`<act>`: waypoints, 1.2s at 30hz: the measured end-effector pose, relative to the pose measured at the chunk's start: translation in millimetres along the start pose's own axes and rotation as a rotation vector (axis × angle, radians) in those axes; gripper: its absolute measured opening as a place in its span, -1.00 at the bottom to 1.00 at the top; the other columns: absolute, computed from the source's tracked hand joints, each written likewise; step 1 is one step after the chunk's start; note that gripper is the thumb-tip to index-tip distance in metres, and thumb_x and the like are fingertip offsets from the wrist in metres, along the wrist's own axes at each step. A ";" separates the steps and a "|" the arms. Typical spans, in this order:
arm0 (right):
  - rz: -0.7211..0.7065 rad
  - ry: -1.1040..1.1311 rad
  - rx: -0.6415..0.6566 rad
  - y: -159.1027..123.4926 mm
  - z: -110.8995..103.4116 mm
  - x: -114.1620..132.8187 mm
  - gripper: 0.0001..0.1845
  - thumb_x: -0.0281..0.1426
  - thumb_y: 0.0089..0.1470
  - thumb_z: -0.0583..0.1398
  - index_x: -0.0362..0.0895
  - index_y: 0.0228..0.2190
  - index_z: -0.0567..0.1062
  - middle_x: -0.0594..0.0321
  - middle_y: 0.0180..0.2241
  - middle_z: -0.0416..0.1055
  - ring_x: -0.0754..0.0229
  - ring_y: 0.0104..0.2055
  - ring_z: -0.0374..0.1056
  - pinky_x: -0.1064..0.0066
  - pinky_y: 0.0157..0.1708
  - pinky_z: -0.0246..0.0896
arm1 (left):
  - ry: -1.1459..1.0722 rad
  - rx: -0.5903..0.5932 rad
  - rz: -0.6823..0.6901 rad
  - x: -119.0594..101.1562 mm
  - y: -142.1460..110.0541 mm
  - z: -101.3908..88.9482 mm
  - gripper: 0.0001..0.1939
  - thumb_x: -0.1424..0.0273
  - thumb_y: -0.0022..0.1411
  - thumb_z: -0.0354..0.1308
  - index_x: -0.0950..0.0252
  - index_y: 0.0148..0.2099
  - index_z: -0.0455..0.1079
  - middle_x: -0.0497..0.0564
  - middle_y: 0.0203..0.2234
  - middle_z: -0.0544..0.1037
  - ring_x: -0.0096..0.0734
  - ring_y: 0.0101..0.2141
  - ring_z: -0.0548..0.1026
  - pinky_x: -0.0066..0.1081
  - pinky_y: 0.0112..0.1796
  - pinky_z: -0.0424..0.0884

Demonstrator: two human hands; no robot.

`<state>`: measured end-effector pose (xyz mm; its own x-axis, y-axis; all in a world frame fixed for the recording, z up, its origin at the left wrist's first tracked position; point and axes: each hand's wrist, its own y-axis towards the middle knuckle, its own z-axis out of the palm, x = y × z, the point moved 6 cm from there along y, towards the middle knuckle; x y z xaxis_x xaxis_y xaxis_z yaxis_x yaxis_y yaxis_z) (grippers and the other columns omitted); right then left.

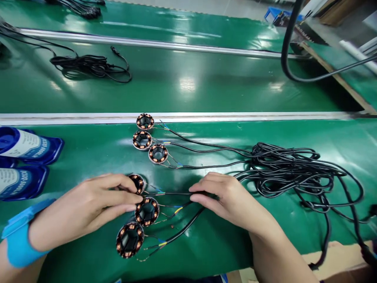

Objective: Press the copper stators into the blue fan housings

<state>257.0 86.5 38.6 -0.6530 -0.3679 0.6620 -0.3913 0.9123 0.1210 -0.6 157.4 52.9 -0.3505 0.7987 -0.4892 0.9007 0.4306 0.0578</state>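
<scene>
My left hand (94,200), with a blue wristband (22,234), has its fingers closed at the side of a copper-wound motor stator (138,182), which they partly cover. The thumb and forefinger tips also lie beside a second stator (147,211). My right hand (226,194) pinches a black cable (173,193) that runs to the first stator. Nearest me is a third stator (130,239); its thin blue and yellow-green wires lead into another cable passing by my right hand. Further back, several stators (158,153) lie grouped with their wires pointing right.
Coiled black cables (294,173) lie in a heap at right, joined to the stator leads. Blue labelled containers (26,147) stand at left. A metal strip (206,117) crosses the green bench; beyond it lies another cable bundle (88,66). A thick black cable (285,55) hangs at upper right.
</scene>
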 end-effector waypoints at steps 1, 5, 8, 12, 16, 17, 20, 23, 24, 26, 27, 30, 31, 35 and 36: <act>0.030 0.039 -0.062 3.8 -4.1 -2.8 -0.84 -0.31 0.33 0.24 -0.07 -0.11 0.59 0.23 -0.25 0.58 0.19 -0.21 0.48 0.35 -0.20 0.40 | -0.009 -0.032 -0.006 -0.2 2.4 -2.9 -0.73 0.26 0.45 0.08 -0.05 0.11 0.51 -0.10 -0.06 0.59 -0.45 -0.15 0.57 -0.52 -0.19 0.51; 0.169 0.115 -0.199 26.7 -7.6 -16.2 -0.77 -0.35 0.38 0.15 -0.07 -0.03 0.57 0.19 -0.10 0.58 0.18 -0.05 0.49 0.33 -0.01 0.37 | 0.132 -0.180 0.023 3.1 27.2 -7.7 -0.73 0.29 0.47 0.05 0.08 0.11 0.49 -0.06 -0.01 0.59 -0.35 -0.07 0.55 -0.38 -0.06 0.49; 0.213 0.247 -0.072 47.8 8.5 -22.0 -0.73 -0.34 0.41 0.09 -0.09 -0.04 0.57 0.20 -0.07 0.58 0.18 -0.03 0.49 0.33 0.02 0.33 | 0.224 -0.197 0.114 6.9 51.6 0.0 -0.70 0.41 0.46 0.02 0.14 0.14 0.47 -0.03 0.03 0.58 -0.32 -0.01 0.53 -0.30 0.03 0.46; 0.365 0.607 -0.028 58.9 28.5 -36.2 -0.72 -0.21 0.33 0.17 -0.13 -0.18 0.58 0.24 -0.28 0.56 0.25 -0.30 0.41 0.42 -0.29 0.27 | 0.223 -0.153 0.147 8.1 66.9 9.0 -0.57 0.57 0.39 -0.04 0.13 0.15 0.47 0.00 0.02 0.57 -0.31 -0.04 0.52 -0.29 -0.01 0.45; 0.460 0.839 0.021 54.0 39.4 -42.6 -0.66 -0.12 0.24 0.25 -0.16 -0.21 0.57 0.22 -0.34 0.56 0.28 -0.42 0.35 0.45 -0.42 0.23 | 0.178 -0.072 0.118 -3.5 61.3 9.8 -0.53 0.62 0.38 -0.05 0.05 0.11 0.49 -0.06 -0.07 0.59 -0.40 -0.17 0.53 -0.39 -0.18 0.43; 0.435 0.781 0.015 53.7 36.0 -41.6 -0.69 -0.15 0.25 0.24 -0.14 -0.19 0.58 0.21 -0.31 0.57 0.25 -0.38 0.40 0.42 -0.37 0.28 | 0.157 -0.076 0.118 -5.5 58.8 8.2 -0.56 0.59 0.40 -0.05 0.05 0.09 0.49 -0.07 -0.09 0.59 -0.42 -0.19 0.53 -0.42 -0.21 0.42; 0.237 0.410 -0.197 60.2 7.0 -33.3 -0.80 -0.30 0.30 0.20 -0.07 -0.12 0.59 0.20 -0.18 0.60 0.16 -0.13 0.49 0.30 -0.07 0.35 | 0.155 -0.196 0.085 2.8 52.7 -1.0 -0.74 0.44 0.47 0.00 0.15 0.04 0.49 -0.05 -0.10 0.59 -0.40 -0.12 0.51 -0.41 -0.11 0.42; 0.124 0.195 -0.313 77.4 -8.9 -27.6 -0.78 -0.37 0.35 0.15 -0.08 -0.08 0.57 0.18 -0.10 0.59 0.15 -0.02 0.48 0.29 0.05 0.32 | 0.282 -0.340 -0.011 28.5 50.0 -7.8 -0.79 0.37 0.44 0.09 0.25 0.04 0.47 0.01 -0.06 0.59 -0.30 -0.06 0.51 -0.29 0.01 0.39; 0.133 0.188 -0.274 86.1 -6.5 -29.1 -0.77 -0.36 0.37 0.13 -0.09 -0.08 0.57 0.17 -0.08 0.59 0.15 -0.02 0.48 0.29 0.04 0.32 | 0.319 -0.354 -0.025 36.2 50.1 -8.1 -0.78 0.37 0.44 0.09 0.25 0.06 0.46 0.02 -0.05 0.59 -0.28 -0.06 0.51 -0.27 0.01 0.40; 0.176 0.218 -0.148 103.8 5.8 -34.0 -0.74 -0.32 0.39 0.12 -0.11 -0.09 0.59 0.17 -0.09 0.59 0.15 -0.04 0.49 0.30 0.00 0.32 | 0.355 -0.339 -0.008 45.9 51.7 -7.2 -0.74 0.41 0.45 0.05 0.23 0.09 0.46 0.02 -0.04 0.60 -0.28 -0.07 0.53 -0.27 -0.02 0.41; 0.195 0.263 -0.090 111.2 13.7 -36.5 -0.75 -0.31 0.38 0.13 -0.11 -0.13 0.59 0.18 -0.13 0.60 0.16 -0.09 0.50 0.32 -0.04 0.32 | 0.356 -0.322 0.006 47.8 52.6 -7.1 -0.73 0.43 0.45 0.02 0.21 0.10 0.46 0.01 -0.04 0.60 -0.29 -0.08 0.54 -0.28 -0.04 0.42; 0.283 0.547 -0.020 122.3 35.4 -46.2 -0.80 -0.32 0.31 0.18 -0.14 -0.28 0.57 0.25 -0.31 0.58 0.24 -0.31 0.46 0.40 -0.22 0.32 | 0.304 -0.266 0.044 44.5 54.8 -8.9 -0.73 0.46 0.46 -0.01 0.19 0.06 0.47 -0.05 -0.08 0.62 -0.36 -0.09 0.55 -0.35 -0.08 0.43; 0.317 0.658 -0.024 122.3 40.5 -49.7 -0.81 -0.32 0.28 0.20 -0.15 -0.31 0.55 0.26 -0.35 0.56 0.26 -0.35 0.44 0.41 -0.26 0.32 | 0.270 -0.245 0.050 41.8 55.5 -9.4 -0.74 0.44 0.46 -0.01 0.18 0.04 0.47 -0.07 -0.09 0.62 -0.40 -0.09 0.55 -0.38 -0.08 0.44; 0.326 0.748 -0.169 115.9 33.7 -55.9 -0.79 -0.28 0.25 0.23 -0.17 -0.28 0.57 0.21 -0.32 0.57 0.23 -0.31 0.46 0.39 -0.21 0.36 | 0.139 -0.188 0.035 39.9 53.5 -8.1 -0.78 0.31 0.47 0.03 0.12 0.05 0.44 -0.11 -0.06 0.61 -0.45 -0.04 0.53 -0.46 -0.02 0.44; 0.292 0.678 -0.239 115.4 25.2 -54.4 -0.79 -0.28 0.25 0.23 -0.17 -0.25 0.59 0.20 -0.28 0.58 0.22 -0.27 0.47 0.38 -0.18 0.36 | 0.140 -0.199 0.020 44.9 51.7 -7.8 -0.77 0.27 0.47 0.04 0.08 0.08 0.43 -0.09 -0.03 0.59 -0.41 0.00 0.52 -0.42 0.01 0.44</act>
<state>231.1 207.2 -2.0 -0.1387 0.0140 0.9902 -0.0629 0.9978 -0.0229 28.2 218.8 40.7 -0.3779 0.8522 -0.3618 0.8443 0.4775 0.2430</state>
